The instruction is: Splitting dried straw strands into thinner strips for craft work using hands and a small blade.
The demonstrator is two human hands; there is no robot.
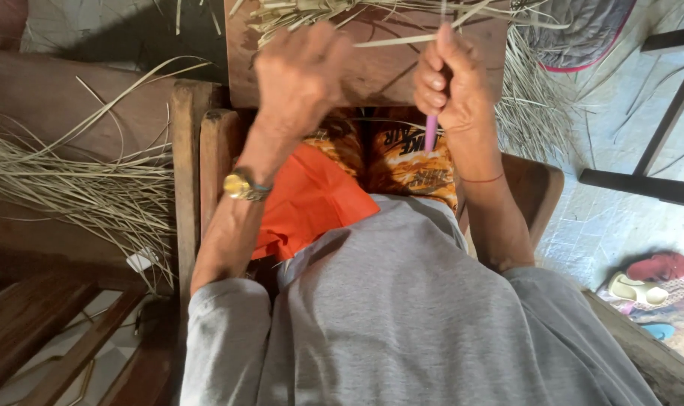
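i see my right hand [451, 79] closed in a fist around a slim purple-handled tool [431, 134], whose handle end sticks out below the fist toward me; the working end is hidden inside the grip, so i cannot tell its shape. my left hand [301, 75] is curled, knuckles up, fingers bent down over the wooden board [372, 71], and i cannot tell for sure what it pinches, though a pale leaf strip [402, 37] runs out from it.

that strip lies almost flat left to right across the far part of the board, its long axis crossing from the left hand's fingers to the top of the right fist, rising slightly to the right. so it sits between the two hands, touching or nearly touching both, with the tool standing roughly square to it.

a heap of dry strips [79, 180] lies well to the left.
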